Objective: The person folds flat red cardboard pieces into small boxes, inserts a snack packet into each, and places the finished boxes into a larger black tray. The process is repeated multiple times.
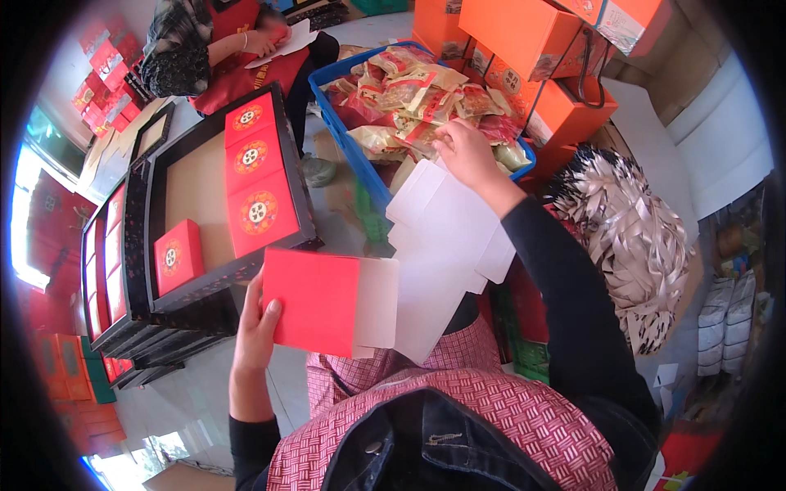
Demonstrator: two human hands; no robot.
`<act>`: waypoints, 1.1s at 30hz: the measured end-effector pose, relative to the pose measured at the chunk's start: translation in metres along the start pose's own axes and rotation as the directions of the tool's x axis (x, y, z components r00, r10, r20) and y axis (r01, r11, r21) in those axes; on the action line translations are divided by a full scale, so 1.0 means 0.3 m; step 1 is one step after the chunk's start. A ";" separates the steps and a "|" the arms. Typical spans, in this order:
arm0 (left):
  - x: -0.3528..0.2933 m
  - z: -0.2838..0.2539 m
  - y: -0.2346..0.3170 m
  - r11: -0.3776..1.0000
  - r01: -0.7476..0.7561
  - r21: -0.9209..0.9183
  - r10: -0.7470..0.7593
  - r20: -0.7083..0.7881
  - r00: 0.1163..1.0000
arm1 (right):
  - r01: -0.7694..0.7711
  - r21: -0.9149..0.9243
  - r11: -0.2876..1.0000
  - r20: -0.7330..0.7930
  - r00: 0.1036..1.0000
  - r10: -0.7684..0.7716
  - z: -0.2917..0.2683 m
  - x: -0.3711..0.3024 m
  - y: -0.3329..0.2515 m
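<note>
My left hand [258,323] grips a red cardboard box [311,299] by its left side, thumb on the front. A pale flap stands out from the box's right end. My right hand [471,155] is over a blue plastic crate [348,151] heaped with clear and yellowish wrapped packets [426,86]. Its fingers are pinched at the edge of one packet [417,135] near the front of the heap. Below my right forearm, white flat card blanks [446,237] lie across my lap, partly behind the red box.
To the left, a black-edged tray [196,188] on a stack of trays holds several finished red boxes. Orange gift boxes [516,37] are piled behind the crate. A bundle of beige ribbons [630,237] lies on the right. Another person [237,49] handles white card at the upper left.
</note>
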State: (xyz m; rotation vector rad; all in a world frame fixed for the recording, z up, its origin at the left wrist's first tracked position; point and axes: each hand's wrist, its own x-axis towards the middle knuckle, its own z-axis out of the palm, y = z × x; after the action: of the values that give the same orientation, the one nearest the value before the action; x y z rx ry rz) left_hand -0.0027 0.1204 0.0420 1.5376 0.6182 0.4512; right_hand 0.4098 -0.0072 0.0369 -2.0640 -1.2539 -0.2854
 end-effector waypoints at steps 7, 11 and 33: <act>-0.140 0.162 -0.144 0.724 0.243 -0.646 -0.393 -0.096 0.915 | 0.035 -0.569 0.822 0.297 0.940 0.165 0.309 0.105 0.102; -0.157 0.166 -0.132 0.651 0.268 -0.711 -0.428 -0.052 0.902 | 0.046 -0.489 0.871 0.434 0.879 0.197 0.219 0.184 0.133; -0.193 0.137 -0.121 0.651 0.085 -0.754 -0.216 -0.076 0.973 | 0.409 0.627 0.664 0.353 0.610 -0.709 -0.349 -0.119 -0.615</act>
State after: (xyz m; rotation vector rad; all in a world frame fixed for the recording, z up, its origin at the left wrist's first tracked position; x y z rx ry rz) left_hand -0.0257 0.0520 0.0083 0.6442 0.5736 0.6104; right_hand 0.2524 -0.0474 0.1778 -1.2480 -2.1207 0.4002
